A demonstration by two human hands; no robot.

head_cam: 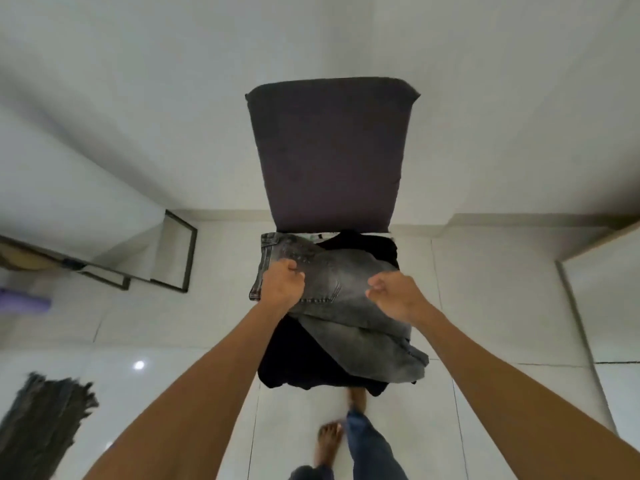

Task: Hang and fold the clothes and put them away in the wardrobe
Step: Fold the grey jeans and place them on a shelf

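The left hand [282, 285] grips the grey jeans [334, 271] near the waistband, probably to lift them; whether the right hand [394, 296] pinches cloth is unclear. They lie folded over a black garment [298, 355] on the chair [329, 154]

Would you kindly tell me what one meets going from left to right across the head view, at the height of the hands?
purple object → black metal frame → left hand → grey jeans → right hand
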